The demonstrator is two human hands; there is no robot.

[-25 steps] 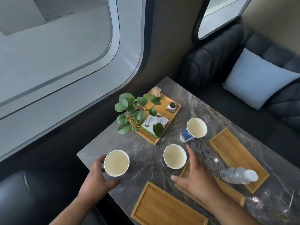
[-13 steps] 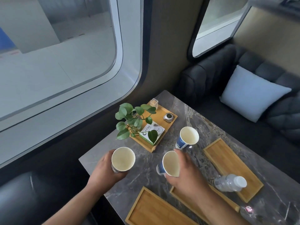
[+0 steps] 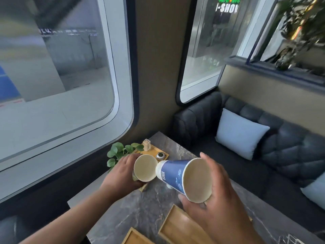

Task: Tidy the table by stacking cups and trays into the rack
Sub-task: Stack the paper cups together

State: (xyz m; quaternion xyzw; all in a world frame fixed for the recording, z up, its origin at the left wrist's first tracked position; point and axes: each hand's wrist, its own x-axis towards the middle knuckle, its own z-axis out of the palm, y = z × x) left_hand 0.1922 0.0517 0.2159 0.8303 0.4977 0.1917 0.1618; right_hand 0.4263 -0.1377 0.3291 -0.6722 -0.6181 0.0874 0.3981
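Observation:
My left hand [image 3: 121,175] grips a paper cup [image 3: 145,167] lifted above the table, its cream inside facing me. My right hand [image 3: 218,205] holds a blue paper cup [image 3: 177,175] tipped on its side, its white base touching the rim of the left cup. Both cups hover over the grey marble table [image 3: 146,212]. Two bamboo trays lie near the front edge: one [image 3: 182,228] under my right wrist, another [image 3: 135,238] cut off at the bottom. The third cup is hidden from view.
A bamboo tray [image 3: 154,152] with a small potted plant [image 3: 119,152], a clear holder [image 3: 146,144] and a small metal pot [image 3: 160,155] sits at the table's far end. A dark sofa [image 3: 281,155] with a light blue cushion [image 3: 241,134] runs along the right. Windows fill the left wall.
Both hands have lifted their cups off the table and brought them together. The right cup is now tipped sideways toward the left one. The camera has tilted upward.

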